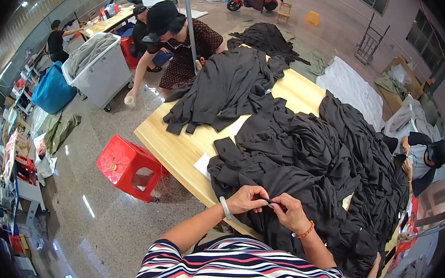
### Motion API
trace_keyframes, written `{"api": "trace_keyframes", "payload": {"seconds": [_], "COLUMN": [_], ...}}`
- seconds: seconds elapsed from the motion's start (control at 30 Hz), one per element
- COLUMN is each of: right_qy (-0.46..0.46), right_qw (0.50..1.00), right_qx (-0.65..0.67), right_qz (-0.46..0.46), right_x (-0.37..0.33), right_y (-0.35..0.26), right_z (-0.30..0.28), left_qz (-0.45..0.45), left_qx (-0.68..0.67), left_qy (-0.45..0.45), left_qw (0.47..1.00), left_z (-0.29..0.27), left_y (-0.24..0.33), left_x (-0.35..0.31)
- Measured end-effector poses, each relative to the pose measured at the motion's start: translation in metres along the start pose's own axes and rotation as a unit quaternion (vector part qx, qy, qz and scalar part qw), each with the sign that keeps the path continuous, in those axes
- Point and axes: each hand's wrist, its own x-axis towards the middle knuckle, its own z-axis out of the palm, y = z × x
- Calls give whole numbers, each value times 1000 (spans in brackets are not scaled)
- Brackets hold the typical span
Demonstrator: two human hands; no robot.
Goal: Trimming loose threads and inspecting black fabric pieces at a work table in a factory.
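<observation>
Your L hand (248,198) and R hand (292,214) are right in front of you over the near L edge of the table (174,156), each closed to a thumb-and-finger pinch, tips almost meeting, w/ a small bit of dark cloth (270,202) between them; can't tell if the curled fingers have hold of more. Main risk: the grip's tiny, so the cloth could prob slip or twist if one hand pulls harder. Black on black makes an edge easy to misread, & the orange bead bracelet (306,230) on yr R wrist might snag. Orientation: the visible bit runs roughly side to side, L end a touch farther from you, R end nearer; the whole garment's direction & long axis, can't say, bc it blends into the dark garment heap (306,143) just beyond. If it's tangled there, a tug could drag other pcs along. Farther off to the L, a red stool (125,165) stands beside the table; at the far end a co-worker (185,63) leans by another dark pile (228,83), so a pull there might shift things too.
</observation>
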Motion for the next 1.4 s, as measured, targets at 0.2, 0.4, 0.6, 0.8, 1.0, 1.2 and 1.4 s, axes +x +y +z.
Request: {"api": "trace_keyframes", "payload": {"seconds": [0.2, 0.4, 0.6, 0.8, 1.0, 1.2, 1.4], "right_qy": [-24, 13, 118, 122, 67, 33, -24], "right_qw": [999, 994, 989, 981, 995, 967, 964], "right_qx": [-3, 13, -57, -149, 10, 184, 219], "right_qz": [29, 107, 67, -31, 80, 176, 148], "right_x": [-7, -9, -1, 2, 13, 27, 25], "right_y": [9, 8, -8, -9, 6, 16, 25], "right_z": [4, 9, 16, 10, -7, -34, -24], "left_qz": [24, 182, 336, 220, 163, 2, 20], "left_qx": [119, 345, 462, 370, 352, 124, 203], "left_qy": [20, 100, 183, 259, 216, 169, 103], "left_qw": [992, 915, 800, 865, 896, 978, 974], "left_z": [7, 24, 43, 52, 1, -22, -8], "left_y": [-3, 8, 8, 3, -20, 7, 17], "left_x": [-1, 1, 1, -1, 21, 14, 23]}}
